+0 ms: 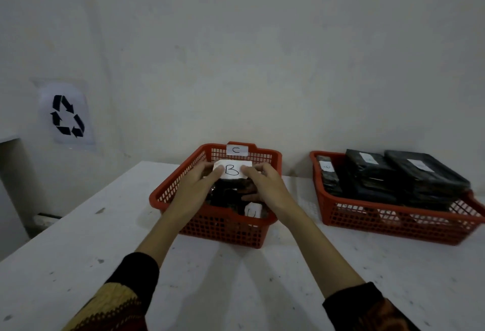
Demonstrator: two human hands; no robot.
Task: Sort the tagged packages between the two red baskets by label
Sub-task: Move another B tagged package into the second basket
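Over the left basket (168, 194) marked C, left hand (195, 189) and right hand (265, 186) pinch the B-tagged package (231, 189); it seems soft, light, slippery, so grip both ends.

Wide off-white wall (262, 55) fills the back, scuffed, with a couple of grey patches up high. On the left, a paper sheet with a black recycling symbol (67, 116) is stuck to it. Below runs a white table (78, 252), speckled with small dark marks. Light is dim and even.
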